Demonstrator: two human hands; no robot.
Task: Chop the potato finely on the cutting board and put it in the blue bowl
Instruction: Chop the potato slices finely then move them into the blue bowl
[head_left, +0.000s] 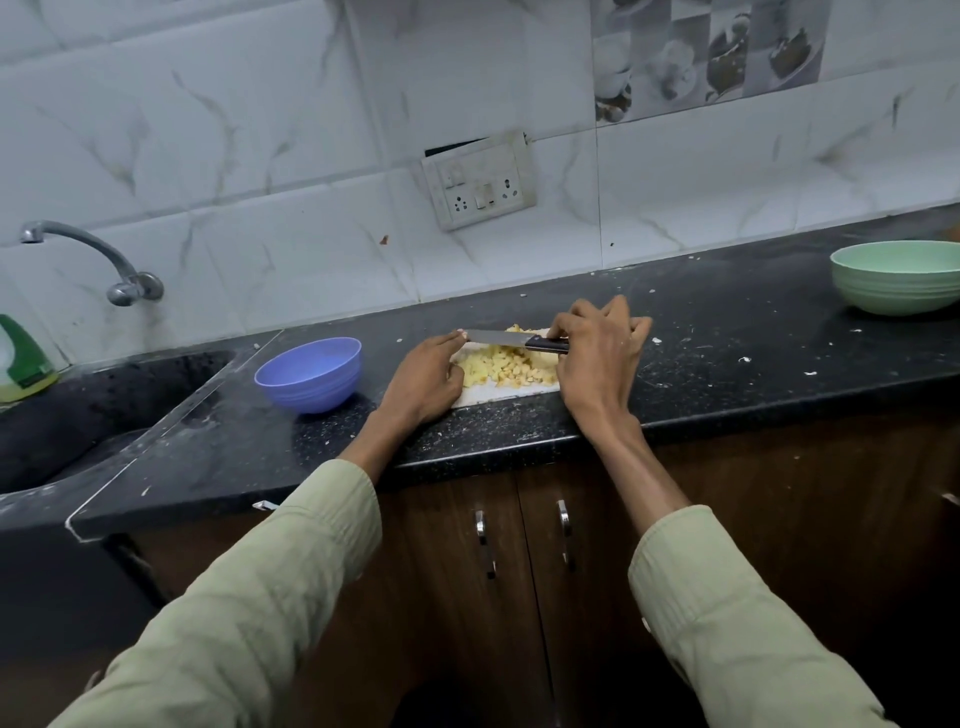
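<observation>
Steel-bladed knife with dark handle (506, 340) — long axis 3-to-9 o'clock, tip pointing toward 9. Right hand (597, 358) grips the handle; left hand (428, 376) fingertips touch the tip. Below: diced yellow potato (498, 366) on white cutting board (498, 392). Blue plastic bowl (309, 373) — at 9 o'clock, apart.

Both arms reach forward — right hand (597, 358) curled in a grip, left hand (427, 376) with fingers bent, fingertips pressing.
</observation>
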